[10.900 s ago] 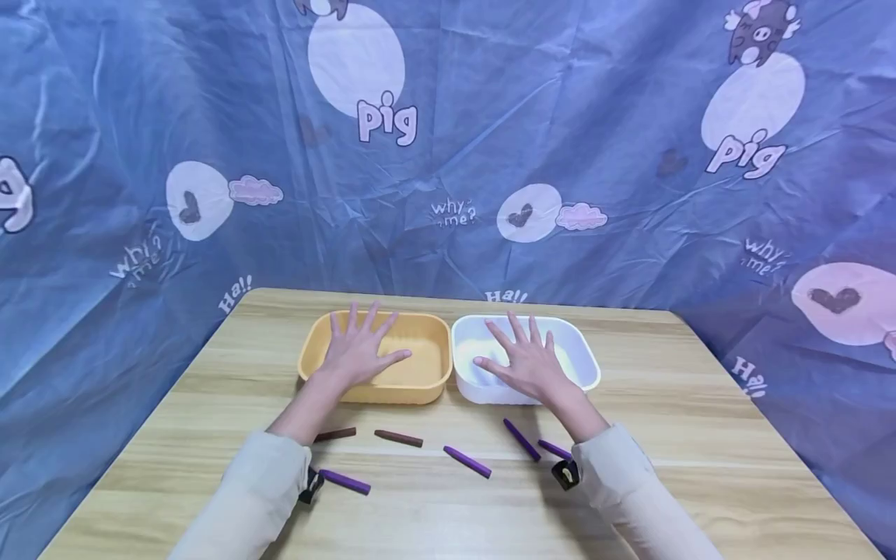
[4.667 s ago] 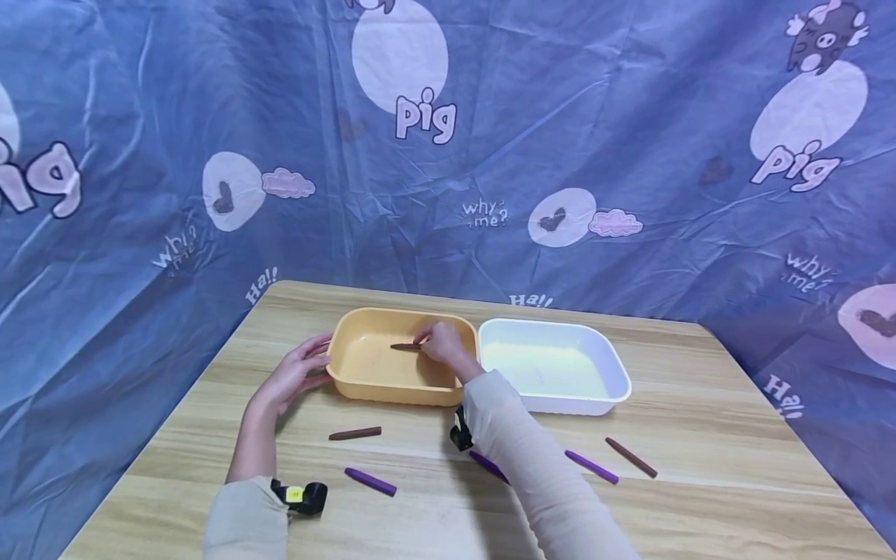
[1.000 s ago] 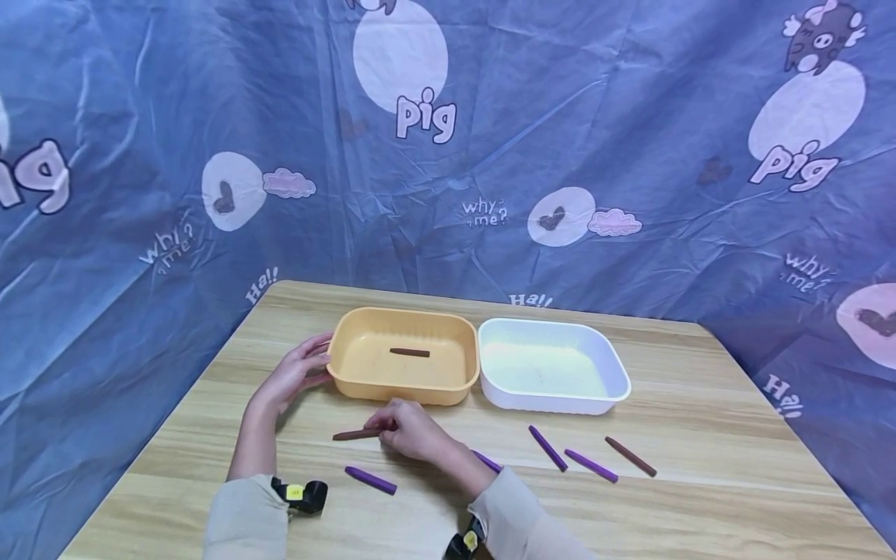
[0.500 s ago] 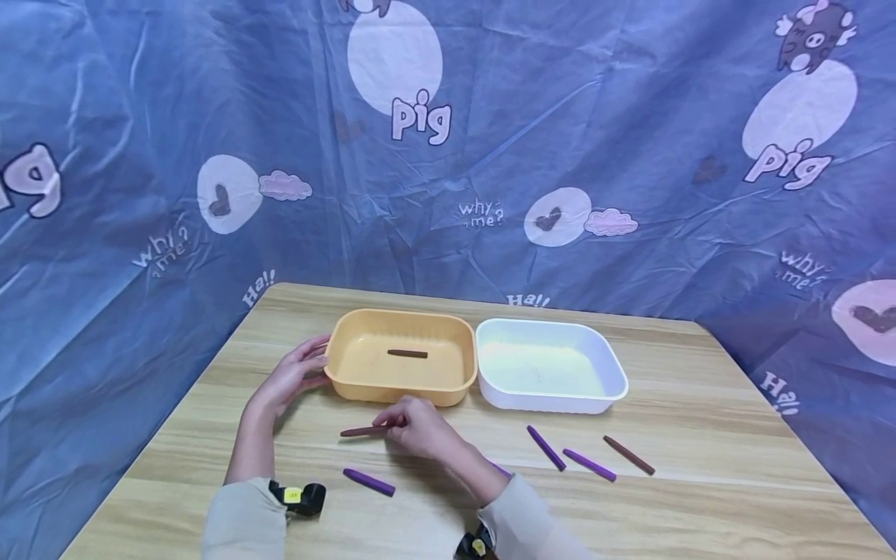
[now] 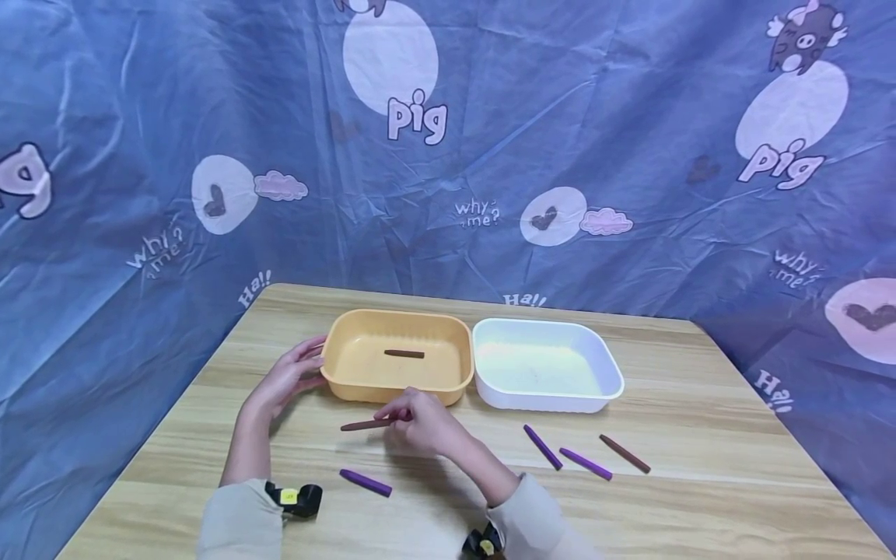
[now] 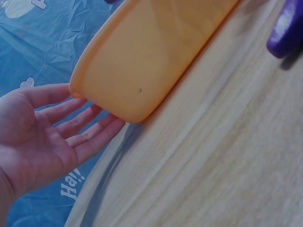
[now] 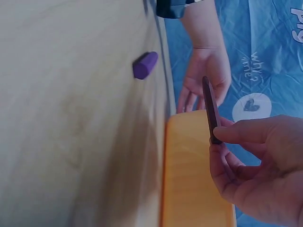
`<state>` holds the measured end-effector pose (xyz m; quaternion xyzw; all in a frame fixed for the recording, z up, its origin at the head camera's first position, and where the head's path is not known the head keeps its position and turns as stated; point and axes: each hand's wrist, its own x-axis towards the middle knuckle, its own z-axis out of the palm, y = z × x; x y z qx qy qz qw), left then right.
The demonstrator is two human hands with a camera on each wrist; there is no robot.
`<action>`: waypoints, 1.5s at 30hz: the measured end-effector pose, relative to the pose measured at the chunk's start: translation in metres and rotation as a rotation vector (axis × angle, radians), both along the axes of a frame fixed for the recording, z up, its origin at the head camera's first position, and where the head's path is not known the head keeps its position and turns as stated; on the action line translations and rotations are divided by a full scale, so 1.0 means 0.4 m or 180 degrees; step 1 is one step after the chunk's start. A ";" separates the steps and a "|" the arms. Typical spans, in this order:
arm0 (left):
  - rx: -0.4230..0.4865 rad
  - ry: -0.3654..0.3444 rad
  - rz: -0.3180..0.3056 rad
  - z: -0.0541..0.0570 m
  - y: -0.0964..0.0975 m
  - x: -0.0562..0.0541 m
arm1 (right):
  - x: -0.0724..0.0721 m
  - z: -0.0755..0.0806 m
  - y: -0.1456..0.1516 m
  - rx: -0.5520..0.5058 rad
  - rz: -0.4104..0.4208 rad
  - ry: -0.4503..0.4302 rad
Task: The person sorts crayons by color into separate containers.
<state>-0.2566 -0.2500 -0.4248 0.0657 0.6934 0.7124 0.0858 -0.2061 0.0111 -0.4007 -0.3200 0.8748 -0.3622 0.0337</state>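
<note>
A brown crayon is pinched between the thumb and fingers of my right hand, held just above the table in front of the orange bin. The right wrist view shows this crayon pointing toward the left hand. Inside the orange bin lies another brown crayon. My left hand rests its extended fingers against the bin's left end; up close, that hand touches the end wall and rim. A purple crayon lies on the table between the two forearms.
A white bin stands against the orange one's right side, with nothing visible inside. Right of the right arm lie a purple crayon, another purple crayon and a brown crayon. A blue printed cloth hangs behind the wooden table.
Earlier, my right hand laid a brown crayon in the orange bin. Over the last second it has lifted a second brown crayon off the table, slightly toward the bin. My left hand stays put.
</note>
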 end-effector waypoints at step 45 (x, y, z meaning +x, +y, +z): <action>0.0010 0.0004 -0.0005 0.006 -0.002 0.005 | -0.213 0.040 0.013 -0.0072 -0.0776 -0.0077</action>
